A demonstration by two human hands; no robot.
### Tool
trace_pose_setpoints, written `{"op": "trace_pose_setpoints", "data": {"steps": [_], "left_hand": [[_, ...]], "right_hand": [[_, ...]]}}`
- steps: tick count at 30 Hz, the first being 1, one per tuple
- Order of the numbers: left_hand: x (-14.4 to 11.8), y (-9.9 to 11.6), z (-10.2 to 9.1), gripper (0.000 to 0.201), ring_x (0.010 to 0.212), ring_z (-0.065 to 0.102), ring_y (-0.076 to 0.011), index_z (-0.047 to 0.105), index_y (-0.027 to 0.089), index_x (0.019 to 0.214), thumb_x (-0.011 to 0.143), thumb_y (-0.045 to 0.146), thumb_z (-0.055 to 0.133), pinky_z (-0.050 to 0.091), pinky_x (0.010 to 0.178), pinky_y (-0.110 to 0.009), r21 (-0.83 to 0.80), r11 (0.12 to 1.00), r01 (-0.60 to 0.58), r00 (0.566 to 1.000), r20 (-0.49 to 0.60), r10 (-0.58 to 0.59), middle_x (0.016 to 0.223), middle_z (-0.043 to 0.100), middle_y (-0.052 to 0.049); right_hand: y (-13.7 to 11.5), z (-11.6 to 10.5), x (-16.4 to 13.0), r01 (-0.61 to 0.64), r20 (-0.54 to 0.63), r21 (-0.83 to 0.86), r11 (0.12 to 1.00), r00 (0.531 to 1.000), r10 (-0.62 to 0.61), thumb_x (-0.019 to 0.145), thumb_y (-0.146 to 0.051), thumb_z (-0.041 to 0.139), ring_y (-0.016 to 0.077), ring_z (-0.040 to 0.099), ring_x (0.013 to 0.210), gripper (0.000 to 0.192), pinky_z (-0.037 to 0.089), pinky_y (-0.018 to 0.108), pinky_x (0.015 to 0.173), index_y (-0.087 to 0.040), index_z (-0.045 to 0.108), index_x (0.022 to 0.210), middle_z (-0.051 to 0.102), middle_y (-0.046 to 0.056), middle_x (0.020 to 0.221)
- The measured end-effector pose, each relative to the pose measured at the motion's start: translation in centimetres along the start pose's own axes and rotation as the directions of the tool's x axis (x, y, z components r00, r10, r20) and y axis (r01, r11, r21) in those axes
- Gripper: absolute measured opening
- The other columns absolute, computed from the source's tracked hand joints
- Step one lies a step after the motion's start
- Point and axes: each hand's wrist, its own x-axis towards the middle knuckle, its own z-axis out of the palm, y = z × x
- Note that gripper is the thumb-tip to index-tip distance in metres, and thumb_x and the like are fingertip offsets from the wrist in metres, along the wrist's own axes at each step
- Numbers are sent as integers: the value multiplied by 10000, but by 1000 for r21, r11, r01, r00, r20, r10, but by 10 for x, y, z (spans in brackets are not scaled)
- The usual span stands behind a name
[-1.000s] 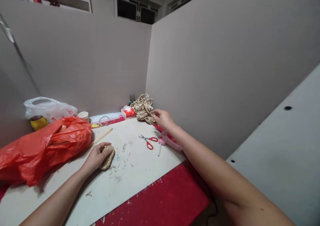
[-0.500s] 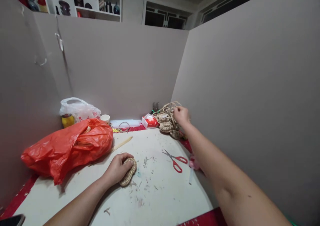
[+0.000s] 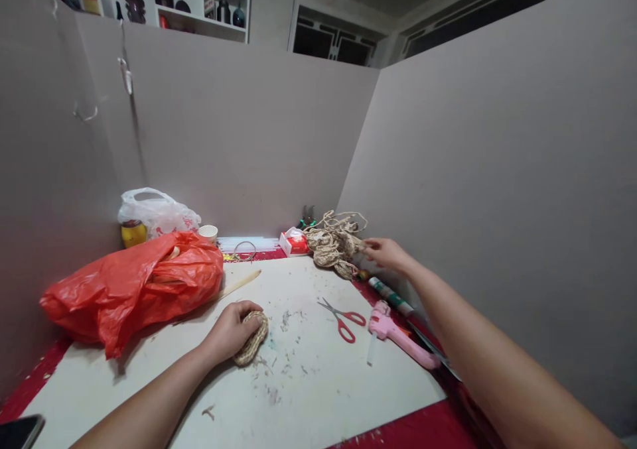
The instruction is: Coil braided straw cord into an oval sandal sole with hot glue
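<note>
My left hand [image 3: 230, 329] rests on the white board [image 3: 308, 396], its fingers curled over a small oval woven straw piece [image 3: 251, 338]. My right hand [image 3: 385, 253] reaches to the far right corner, fingers spread, just right of a pile of straw rope and woven pieces [image 3: 333, 242]. It touches the pile's edge or hovers beside it; I cannot tell which. Red-handled scissors [image 3: 342, 319] and a pink glue gun [image 3: 397, 334] lie between my arms.
A red plastic bag [image 3: 134, 286] bulges at the left, with a white bag [image 3: 156, 211], a yellow jar [image 3: 134, 232] and a paper cup [image 3: 208, 232] behind it. A red-white box [image 3: 293, 241], a wooden stick [image 3: 240, 284] and grey partition walls enclose the board.
My right hand has dropped from the top of the rope pile to its right side. The view shifted, uncovering the glue gun. My left hand stays on the woven piece.
</note>
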Motion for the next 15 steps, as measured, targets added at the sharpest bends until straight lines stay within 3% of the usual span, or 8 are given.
{"op": "trace_pose_setpoints", "data": {"steps": [3, 5, 7, 9, 12, 13, 15], "left_hand": [[0, 0, 1, 241, 706, 586, -187, 699, 140, 871, 687, 280, 628, 417, 658, -278, -78, 997, 22, 1000, -13, -23, 764, 681, -43], [0, 0, 1, 237, 650, 568, -171, 701, 134, 826, 638, 277, 681, 406, 628, -273, -194, 979, 57, 998, -28, -64, 710, 667, -33], [1, 1, 2, 261, 591, 545, -152, 688, 128, 794, 600, 300, 721, 393, 590, -267, -306, 948, 84, 993, -51, -104, 653, 645, -21], [1, 4, 2, 310, 576, 544, -144, 658, 138, 816, 608, 360, 723, 400, 581, -263, -377, 922, 87, 988, -84, -127, 648, 633, -14], [-1, 12, 3, 355, 619, 571, -138, 595, 167, 865, 637, 413, 713, 429, 614, -260, -498, 866, 42, 978, -158, -138, 719, 650, -17], [-3, 15, 4, 363, 621, 573, -134, 579, 171, 866, 635, 410, 726, 432, 618, -257, -543, 839, 29, 975, -168, -142, 733, 655, -20], [-6, 21, 6, 373, 609, 569, -127, 565, 167, 843, 616, 390, 760, 429, 609, -251, -605, 796, 19, 977, -157, -143, 734, 660, -25]], "right_hand": [[-14, -8, -14, -24, 51, 8, 1000, 998, 23, 761, -154, 704, 177, 622, 689, 508, 507, 316, 659, -133, 559, 1248, 653, 13, 736], [-28, -6, -29, -12, 47, 52, 999, 999, 10, 757, -133, 663, 189, 616, 693, 615, 482, 303, 657, -134, 481, 1344, 640, 6, 674], [-45, 5, -54, 4, 97, 135, 991, 995, -17, 825, -203, 573, 183, 625, 724, 542, 479, 286, 651, -142, 463, 1352, 665, 33, 734], [-64, 26, -90, -7, 250, 242, 970, 967, -55, 857, -301, 518, 174, 643, 707, 395, 490, 268, 614, -128, 573, 1208, 691, 70, 787], [-90, 65, -153, -108, 576, 359, 927, 807, -129, 786, -469, 586, 190, 665, 619, 370, 483, 263, 481, -130, 675, 905, 716, 113, 806], [-97, 77, -171, -147, 647, 384, 912, 747, -152, 751, -512, 612, 196, 670, 610, 399, 477, 258, 455, -132, 675, 855, 718, 116, 798], [-107, 96, -197, -205, 717, 429, 880, 670, -193, 693, -564, 651, 184, 665, 607, 453, 493, 256, 468, -137, 675, 841, 711, 93, 756]]}}
